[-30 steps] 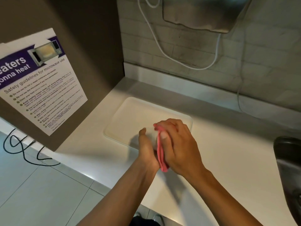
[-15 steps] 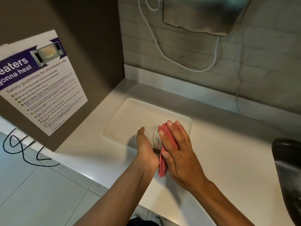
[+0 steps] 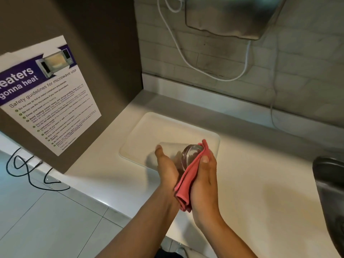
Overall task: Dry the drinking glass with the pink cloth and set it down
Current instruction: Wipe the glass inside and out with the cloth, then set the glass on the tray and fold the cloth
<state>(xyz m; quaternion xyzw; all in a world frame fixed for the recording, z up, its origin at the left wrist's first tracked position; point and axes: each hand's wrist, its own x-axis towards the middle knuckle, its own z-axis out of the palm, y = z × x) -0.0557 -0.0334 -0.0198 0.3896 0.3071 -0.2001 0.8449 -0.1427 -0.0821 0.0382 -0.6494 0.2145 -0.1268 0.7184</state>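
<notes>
A pale worktop [image 3: 251, 183] runs along a grey tiled wall in a kitchenette, and the work takes place over its front edge. The fingers of the left hand [image 3: 167, 168] are wrapped around the side of the drinking glass [image 3: 188, 155], holding it off the surface and tilted on its side, its thick base turned toward the viewer. The right hand [image 3: 204, 175] presses the pink cloth [image 3: 188, 181] against that base; its thumb lies on top of the cloth and its fingers are closed behind the fabric, gripping it. The cloth's upper corner stands up past the glass, and its lower folds hang bunched between the two wrists. The glass is held above the near right corner of a white tray [image 3: 149, 135] that lies flat on the worktop; whether glass and tray touch cannot be determined. To the left, a brown panel carries a poster [image 3: 42, 97] headed with microwave safety guidelines. A black cable [image 3: 24, 170] lies looped on the tiled floor below it. On the wall above hangs a metal unit [image 3: 232, 17] with a white cord [image 3: 186, 58] drooping beneath. A dark sink [image 3: 329, 183] sits at the right edge.
</notes>
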